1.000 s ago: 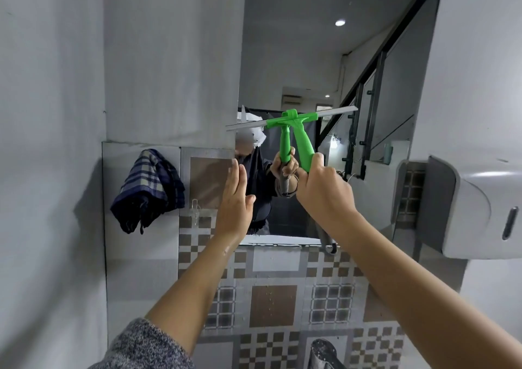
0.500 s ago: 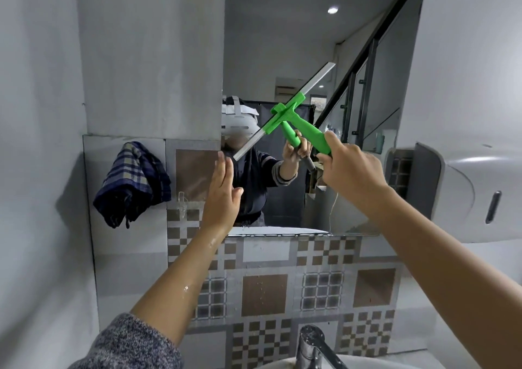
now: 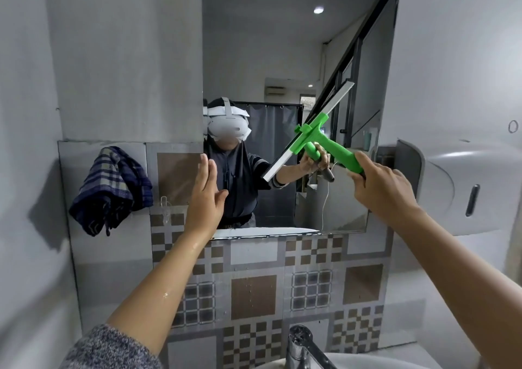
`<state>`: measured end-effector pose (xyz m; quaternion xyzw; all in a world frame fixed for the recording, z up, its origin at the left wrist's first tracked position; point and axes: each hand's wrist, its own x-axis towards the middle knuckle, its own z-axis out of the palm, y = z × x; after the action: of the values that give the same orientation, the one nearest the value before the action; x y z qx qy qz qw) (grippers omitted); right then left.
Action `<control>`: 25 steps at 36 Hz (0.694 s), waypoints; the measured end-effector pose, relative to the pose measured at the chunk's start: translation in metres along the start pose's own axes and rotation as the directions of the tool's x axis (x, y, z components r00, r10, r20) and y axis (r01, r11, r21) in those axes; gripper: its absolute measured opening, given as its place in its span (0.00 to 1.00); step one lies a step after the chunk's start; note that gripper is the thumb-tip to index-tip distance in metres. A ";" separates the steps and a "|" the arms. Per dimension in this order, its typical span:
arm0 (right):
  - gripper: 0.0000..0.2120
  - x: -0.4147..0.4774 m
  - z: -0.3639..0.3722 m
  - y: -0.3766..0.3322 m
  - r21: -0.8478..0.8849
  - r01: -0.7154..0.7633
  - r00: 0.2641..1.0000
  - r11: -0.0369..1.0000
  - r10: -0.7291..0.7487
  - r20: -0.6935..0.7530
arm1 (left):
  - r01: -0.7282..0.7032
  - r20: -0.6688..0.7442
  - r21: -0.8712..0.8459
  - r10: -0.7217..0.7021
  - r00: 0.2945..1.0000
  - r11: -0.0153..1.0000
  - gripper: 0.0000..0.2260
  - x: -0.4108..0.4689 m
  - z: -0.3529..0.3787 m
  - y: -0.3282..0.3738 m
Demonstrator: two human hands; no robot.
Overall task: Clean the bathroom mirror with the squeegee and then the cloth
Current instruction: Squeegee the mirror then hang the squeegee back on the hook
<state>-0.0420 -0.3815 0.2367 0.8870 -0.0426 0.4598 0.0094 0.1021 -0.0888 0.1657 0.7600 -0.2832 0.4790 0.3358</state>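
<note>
Gripping squeegee [image 3: 312, 135] w/ right hand [image 3: 381, 189]; left hand [image 3: 204, 199] fingers [image 3: 204, 168] straight, maybe touching mirror [image 3: 268, 43].

Open mirror [image 3: 268, 43] overhead; dispenser [image 3: 452, 187] close at its right edge, faucet [image 3: 299, 346] below.

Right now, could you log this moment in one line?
right hand grips green plastic squeegee | left hand flat | checked blue cloth hanging

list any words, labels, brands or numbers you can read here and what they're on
None can be read.
Squeegee: plain green, no brand shows.
Dispenser: no label shows, only a dark slot.
Cloth: plaid pattern, no tag visible.
Ring-shaped mark on the right wall: cannot tell whether it is a character or a fitting.
</note>
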 end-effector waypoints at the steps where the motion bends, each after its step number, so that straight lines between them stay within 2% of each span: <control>1: 0.16 -0.002 0.000 0.004 -0.002 -0.013 1.000 1.000 0.013 0.004 | 0.005 0.003 0.005 -0.005 1.000 1.000 0.35 0.000 0.000 0.000; 7: 0.15 -0.017 0.006 0.016 0.047 -0.122 0.991 0.991 0.119 0.058 | 0.039 0.013 -0.001 -0.039 0.999 0.999 0.35 0.000 0.000 0.002; 13: 0.19 -0.032 0.017 0.013 0.127 -0.245 0.966 0.961 0.231 0.117 | 0.073 0.030 -0.009 -0.073 0.997 0.997 0.36 0.001 -0.003 0.007; 25: 0.15 -0.067 0.023 -0.013 0.265 -0.505 0.855 0.821 0.436 0.280 | 0.082 0.038 -0.030 -0.081 0.996 0.996 0.35 0.000 -0.002 0.008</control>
<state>-0.0607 -0.3655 0.1689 0.8803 -0.1845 0.3532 -0.2576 0.0943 -0.0922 0.1680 0.7743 -0.2655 0.4463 0.3615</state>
